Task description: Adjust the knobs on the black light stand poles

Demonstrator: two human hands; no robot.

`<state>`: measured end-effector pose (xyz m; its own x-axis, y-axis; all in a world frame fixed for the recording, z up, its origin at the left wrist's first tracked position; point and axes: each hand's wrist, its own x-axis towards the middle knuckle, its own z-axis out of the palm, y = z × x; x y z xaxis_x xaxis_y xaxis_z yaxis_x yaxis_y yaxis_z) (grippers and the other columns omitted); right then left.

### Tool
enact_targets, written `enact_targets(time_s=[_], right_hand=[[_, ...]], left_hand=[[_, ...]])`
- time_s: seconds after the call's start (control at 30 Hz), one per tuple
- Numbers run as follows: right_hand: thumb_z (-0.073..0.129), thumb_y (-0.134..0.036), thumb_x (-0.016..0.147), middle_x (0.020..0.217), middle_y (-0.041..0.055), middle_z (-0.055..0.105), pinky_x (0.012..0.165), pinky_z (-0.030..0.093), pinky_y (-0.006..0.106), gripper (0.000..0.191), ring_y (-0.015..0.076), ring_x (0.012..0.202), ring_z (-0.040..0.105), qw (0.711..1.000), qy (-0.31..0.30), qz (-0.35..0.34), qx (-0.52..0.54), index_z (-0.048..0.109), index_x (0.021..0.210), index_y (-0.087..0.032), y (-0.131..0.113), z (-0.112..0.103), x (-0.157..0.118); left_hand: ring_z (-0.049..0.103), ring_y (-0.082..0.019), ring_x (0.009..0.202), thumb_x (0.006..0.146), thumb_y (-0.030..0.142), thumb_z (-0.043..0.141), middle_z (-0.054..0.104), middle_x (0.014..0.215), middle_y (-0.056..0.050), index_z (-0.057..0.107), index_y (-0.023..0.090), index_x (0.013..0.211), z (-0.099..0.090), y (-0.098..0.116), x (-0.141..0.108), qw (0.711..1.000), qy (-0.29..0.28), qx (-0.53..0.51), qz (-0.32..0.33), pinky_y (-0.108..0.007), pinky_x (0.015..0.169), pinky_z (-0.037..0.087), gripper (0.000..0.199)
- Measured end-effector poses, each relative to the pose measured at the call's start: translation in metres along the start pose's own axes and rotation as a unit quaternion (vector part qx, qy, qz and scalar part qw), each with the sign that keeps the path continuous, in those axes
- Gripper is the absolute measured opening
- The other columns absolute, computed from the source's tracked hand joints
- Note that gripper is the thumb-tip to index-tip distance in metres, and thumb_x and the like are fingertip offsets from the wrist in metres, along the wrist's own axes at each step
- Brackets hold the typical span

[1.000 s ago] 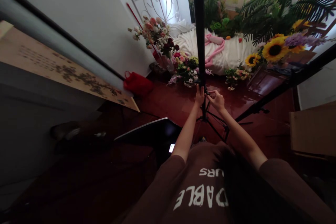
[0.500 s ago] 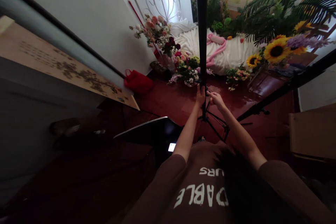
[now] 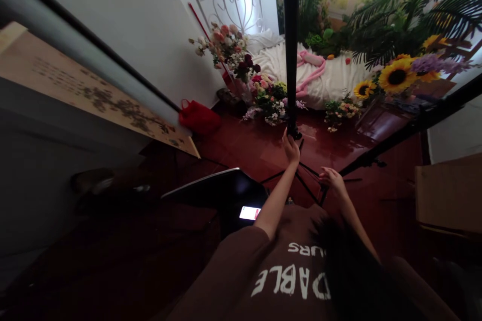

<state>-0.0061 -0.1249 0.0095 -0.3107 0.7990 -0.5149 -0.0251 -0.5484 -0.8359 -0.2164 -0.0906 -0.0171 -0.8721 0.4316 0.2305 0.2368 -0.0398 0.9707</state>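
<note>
A black tripod stand (image 3: 291, 60) rises upright in front of me, its thin legs spread on the floor below. My left hand (image 3: 290, 147) is closed around the pole just under a dark knob and collar; the palm hides part of the pole. Off to the right and lower, my right hand (image 3: 333, 178) is clear of the pole, above the stand's legs. Its fingers are loosely bent and apart, with nothing visible in them.
A second black pole (image 3: 399, 133) slants in from the right. On the left are a dark panel (image 3: 226, 188), a lit phone (image 3: 249, 212), a hanging scroll (image 3: 113, 100) and a red bag (image 3: 199, 116). Ahead stand sunflowers (image 3: 395, 77), other flowers (image 3: 226, 42) and a white-covered bed (image 3: 339, 77).
My right hand has left the stand's pole and moved down and to the right. My left hand has slid slightly lower on the pole. More of the phone shows.
</note>
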Motion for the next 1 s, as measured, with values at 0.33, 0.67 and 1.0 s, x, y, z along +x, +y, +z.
enact_targets(time_s=[0.33,0.67,1.0], right_hand=[[0.075,-0.038,0.065,0.072,-0.0018,0.071,0.055,0.054,0.021,0.043,0.0118,0.056,0.067,0.938,0.302,-0.141,0.093,0.059,0.1,-0.02,-0.005,-0.135,-0.017],[0.065,-0.051,0.075,0.158,0.0116,0.035,0.105,0.048,0.049,0.088,0.0244,0.14,0.045,0.918,0.306,-0.251,0.012,0.023,0.151,-0.038,-0.015,-0.143,-0.033],[0.063,-0.054,0.082,0.157,0.0062,0.038,0.106,0.048,0.048,0.083,0.0226,0.137,0.048,0.938,0.213,-0.275,0.01,0.021,0.154,-0.044,-0.031,-0.125,-0.024]], left_hand=[[0.049,-0.026,0.132,0.098,0.054,0.033,0.04,0.144,-0.022,0.041,0.016,0.141,0.038,-0.031,-0.116,0.993,-0.1,0.041,-0.047,-0.047,0.114,0.038,0.058],[0.05,-0.024,0.129,0.096,0.059,0.038,0.05,0.14,-0.015,0.043,0.02,0.142,0.121,0.061,-0.151,0.862,-0.473,-0.158,0.09,-0.044,0.113,0.038,0.06],[0.061,-0.017,0.093,0.096,0.057,0.04,0.063,0.106,-0.009,0.048,0.019,0.128,0.146,0.075,-0.147,0.834,-0.52,-0.171,0.07,-0.032,0.089,0.049,0.051]])
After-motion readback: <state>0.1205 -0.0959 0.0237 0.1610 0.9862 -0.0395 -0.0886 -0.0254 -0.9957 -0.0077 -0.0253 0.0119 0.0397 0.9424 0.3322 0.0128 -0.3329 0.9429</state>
